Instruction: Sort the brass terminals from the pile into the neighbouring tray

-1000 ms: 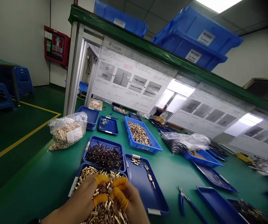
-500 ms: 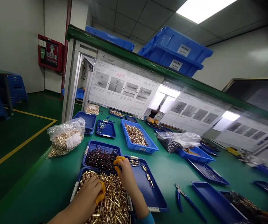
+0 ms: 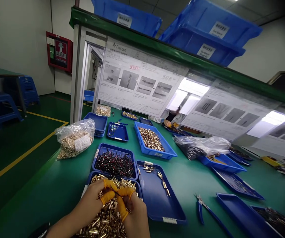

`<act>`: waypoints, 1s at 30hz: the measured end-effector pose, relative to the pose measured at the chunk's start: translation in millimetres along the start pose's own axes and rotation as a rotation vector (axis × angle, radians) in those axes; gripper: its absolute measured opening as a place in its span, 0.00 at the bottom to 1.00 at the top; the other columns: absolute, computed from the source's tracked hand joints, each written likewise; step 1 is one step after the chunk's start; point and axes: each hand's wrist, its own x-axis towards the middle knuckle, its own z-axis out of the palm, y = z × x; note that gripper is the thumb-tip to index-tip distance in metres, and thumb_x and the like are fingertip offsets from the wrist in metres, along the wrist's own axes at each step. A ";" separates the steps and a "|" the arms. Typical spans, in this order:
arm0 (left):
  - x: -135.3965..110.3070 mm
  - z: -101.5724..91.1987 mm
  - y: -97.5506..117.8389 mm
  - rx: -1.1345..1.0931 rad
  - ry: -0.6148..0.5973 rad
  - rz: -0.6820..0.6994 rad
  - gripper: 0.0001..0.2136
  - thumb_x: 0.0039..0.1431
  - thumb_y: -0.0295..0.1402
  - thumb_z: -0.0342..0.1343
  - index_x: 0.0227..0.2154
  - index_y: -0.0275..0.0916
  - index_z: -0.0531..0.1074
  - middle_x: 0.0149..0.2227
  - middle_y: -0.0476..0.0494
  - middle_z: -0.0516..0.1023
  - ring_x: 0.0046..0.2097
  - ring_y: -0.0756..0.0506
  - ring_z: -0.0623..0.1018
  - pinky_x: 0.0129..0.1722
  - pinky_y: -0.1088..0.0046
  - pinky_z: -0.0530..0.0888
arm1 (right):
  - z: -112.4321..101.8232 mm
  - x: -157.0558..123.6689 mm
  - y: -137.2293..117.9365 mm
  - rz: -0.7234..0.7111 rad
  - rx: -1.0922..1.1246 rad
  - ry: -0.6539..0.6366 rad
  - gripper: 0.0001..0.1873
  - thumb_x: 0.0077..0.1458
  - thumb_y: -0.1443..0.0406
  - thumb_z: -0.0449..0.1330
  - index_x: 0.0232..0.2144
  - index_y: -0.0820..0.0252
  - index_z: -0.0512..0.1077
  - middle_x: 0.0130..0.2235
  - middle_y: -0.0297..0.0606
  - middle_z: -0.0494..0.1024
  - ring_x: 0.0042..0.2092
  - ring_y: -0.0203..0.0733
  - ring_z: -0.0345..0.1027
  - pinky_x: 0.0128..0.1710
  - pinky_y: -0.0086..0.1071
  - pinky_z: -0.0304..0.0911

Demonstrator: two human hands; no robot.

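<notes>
The heap of short brass pieces (image 3: 105,221) lies directly under both hands, filling a blue tray (image 3: 88,180) whose near part runs out of view. The left hand (image 3: 90,201) and right hand (image 3: 132,213) hover low over the heap, close together and curled inward, with their fingertips meeting above it. Orange finger cots (image 3: 106,197) cover several fingers on each hand. The hands hide whatever lies between those fingertips, so I cannot tell whether they are pinching a piece. Just ahead of the hands, a second blue tray (image 3: 100,147) touches the first and holds a tangle of dark pins with red marks (image 3: 115,164). To the right of the right hand is a flat blue tray (image 3: 157,201) with a few brass pieces (image 3: 152,170) along its far side. Farther right, blue-handled pliers (image 3: 203,208) lie on the green bench (image 3: 53,185) beside another blue tray (image 3: 234,208). Well ahead of the hands, a deep blue crate (image 3: 154,152) holds more brass pieces. Left of the left hand, a clear plastic bag of brass pieces (image 3: 75,140) sits on the bench. Across the bench, a co-worker's hand (image 3: 167,123) rests near the far trays.
</notes>
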 end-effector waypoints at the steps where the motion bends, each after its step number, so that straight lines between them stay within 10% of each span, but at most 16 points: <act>1: 0.1 -0.4 0.1 -0.008 0.005 0.016 0.06 0.55 0.29 0.49 0.32 0.40 0.71 0.32 0.48 0.73 0.36 0.45 0.71 0.36 0.74 0.68 | 2.6 -0.6 1.1 0.024 0.027 -0.018 0.05 0.50 0.68 0.56 0.31 0.63 0.69 0.29 0.41 0.75 0.31 0.45 0.71 0.28 0.33 0.65; 12: -1.9 -1.4 -3.2 -0.131 -0.036 0.047 0.08 0.54 0.36 0.53 0.25 0.37 0.71 0.27 0.48 0.71 0.32 0.47 0.70 0.31 0.74 0.68 | 6.4 -2.5 -16.3 0.198 0.523 -0.137 0.24 0.44 0.45 0.57 0.25 0.60 0.63 0.16 0.26 0.69 0.15 0.31 0.65 0.18 0.24 0.60; 21: 0.0 -1.4 -9.7 -0.436 -0.081 -0.003 0.07 0.52 0.35 0.56 0.26 0.36 0.70 0.26 0.49 0.70 0.30 0.48 0.71 0.30 0.74 0.69 | -1.6 0.8 -19.3 0.351 1.045 -0.255 0.15 0.46 0.56 0.64 0.27 0.63 0.69 0.20 0.31 0.74 0.18 0.29 0.66 0.21 0.22 0.61; 30: 5.7 -0.5 -10.0 -0.509 0.016 -0.042 0.07 0.47 0.27 0.56 0.32 0.40 0.69 0.33 0.49 0.68 0.37 0.46 0.72 0.37 0.72 0.69 | -5.6 6.0 -13.0 0.313 0.684 -0.153 0.18 0.38 0.55 0.68 0.27 0.62 0.70 0.15 0.27 0.69 0.16 0.31 0.61 0.21 0.26 0.60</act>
